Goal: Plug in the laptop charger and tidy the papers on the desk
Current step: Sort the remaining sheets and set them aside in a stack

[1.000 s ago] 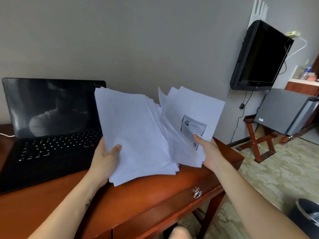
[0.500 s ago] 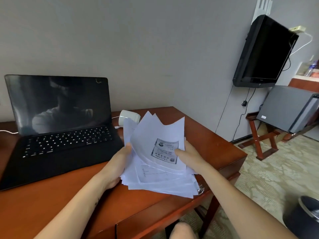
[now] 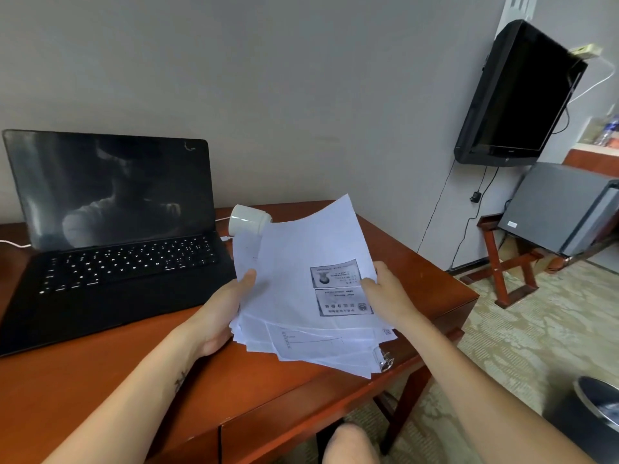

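A loose stack of white papers (image 3: 294,296) is held tilted above the right part of the wooden desk (image 3: 100,380); its lower sheets fan out unevenly. My left hand (image 3: 221,309) grips the stack's left edge, thumb on top. My right hand (image 3: 388,296) holds the right edge beside two printed card images. An open black laptop (image 3: 110,236) with a dark screen sits at the left. A white charger brick (image 3: 248,222) lies behind the papers, and a white cable (image 3: 13,244) shows at the laptop's left.
A black TV (image 3: 516,102) hangs on the wall at the right, cords dangling below it. A grey box (image 3: 562,205) rests on a folding wooden stand. A dark bin (image 3: 593,416) stands on the carpet at lower right. The desk drawer has a metal pull (image 3: 385,358).
The two separate bundles, held up and spread apart a second ago, have been brought together into one stack and lowered toward the desk. The charger brick is now uncovered.
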`<state>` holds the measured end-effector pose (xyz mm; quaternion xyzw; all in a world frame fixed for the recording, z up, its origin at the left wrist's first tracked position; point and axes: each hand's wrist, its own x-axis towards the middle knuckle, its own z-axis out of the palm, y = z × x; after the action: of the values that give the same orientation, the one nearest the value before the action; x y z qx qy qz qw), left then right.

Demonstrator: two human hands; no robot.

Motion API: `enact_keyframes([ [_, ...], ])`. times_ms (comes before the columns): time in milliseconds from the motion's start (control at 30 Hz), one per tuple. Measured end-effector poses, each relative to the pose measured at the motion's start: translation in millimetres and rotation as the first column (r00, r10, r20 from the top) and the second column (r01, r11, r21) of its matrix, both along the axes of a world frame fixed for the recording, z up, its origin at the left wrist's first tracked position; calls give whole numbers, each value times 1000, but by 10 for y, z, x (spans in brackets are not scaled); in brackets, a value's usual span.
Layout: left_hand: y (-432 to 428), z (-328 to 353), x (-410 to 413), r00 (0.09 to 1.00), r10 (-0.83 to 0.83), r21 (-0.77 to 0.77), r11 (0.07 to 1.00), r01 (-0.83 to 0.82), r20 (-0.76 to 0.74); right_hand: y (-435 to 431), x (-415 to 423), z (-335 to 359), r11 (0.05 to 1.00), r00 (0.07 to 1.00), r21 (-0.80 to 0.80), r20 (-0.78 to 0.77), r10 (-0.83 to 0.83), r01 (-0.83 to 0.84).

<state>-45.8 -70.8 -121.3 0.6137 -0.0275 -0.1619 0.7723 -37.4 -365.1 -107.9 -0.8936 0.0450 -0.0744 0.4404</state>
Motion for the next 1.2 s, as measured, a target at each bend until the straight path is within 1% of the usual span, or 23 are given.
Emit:
enact_keyframes([
  [67, -21, 3, 1, 1000, -19, 44, 999, 18, 24, 66, -34, -18, 998, 997, 2, -51, 57, -57],
  [100, -25, 14, -13, 999, -34, 57, 998, 32, 35, 105, -42, -36, 997, 995, -22, -70, 75, -76],
  [167, -24, 18, -20, 998, -43, 73, 997, 40, 42, 170, -43, -80, 987, 990, -124, -113, 86, -100],
  [200, -24, 20, -20, 999, -33, 69, 997, 31, 37, 191, -34, -107, 981, 988, -170, -136, 67, -90],
  [267, -28, 27, -33, 1000, -20, 46, 999, 19, 19, 228, -50, -139, 978, 986, -195, -161, 40, -71],
  [333, -24, 32, -24, 1000, -24, 25, 999, 24, 1, 251, -63, -176, 970, 985, -207, -145, 94, -123],
  [367, -23, 38, -23, 1000, -26, 10, 1000, 26, -10, 254, -80, -198, 967, 977, -198, -167, 131, -163],
  [433, -16, 49, -9, 999, -26, 8, 1000, 26, -27, 224, -83, -258, 969, 969, -140, -173, 176, -201],
  [500, -15, 46, -5, 998, -62, 82, 995, 60, 13, 181, -93, -275, 981, 976, -41, -109, 186, -191],
  [567, 0, 25, -32, 994, -96, 173, 981, 87, 43, 140, -114, -257, 985, 988, 101, -55, 148, -142],
  [633, 14, -13, -46, 997, -58, 228, 973, 44, 54, 105, -132, -244, 981, 995, 168, -16, 99, -95],
  [733, 18, -51, -118, 992, 30, 250, 966, -60, 119, 112, -162, -193, 972, 999, 230, 2, 52, -51],
  [800, -6, -41, -224, 977, 94, 225, 965, -136, 190, 174, -197, -146, 935, 999, 353, -16, 48, -39],
  [900, -36, 22, -370, 935, 133, 206, 956, -209, 329, 225, -125, -95, 832, 995, 554, -70, 70, -20],
  [1000, -28, 112, -433, 891, 165, 203, 941, -271, 423, 249, -91, 72, 733, 991, 679, -72, 115, -35],
  [1067, -14, 201, -463, 860, 164, 199, 936, -290, 483, 230, -113, 209, 687, 983, 720, -39, 179, -97],
  [1133, 5, 313, -495, 821, 142, 203, 933, -298, 553, 223, -152, 354, 683, 972, 706, 30, 234, -187],
  [1200, 20, 438, -491, 777, 121, 213, 925, -314, 618, 240, -182, 498, 697, 975, 683, 125, 185, -220],
])
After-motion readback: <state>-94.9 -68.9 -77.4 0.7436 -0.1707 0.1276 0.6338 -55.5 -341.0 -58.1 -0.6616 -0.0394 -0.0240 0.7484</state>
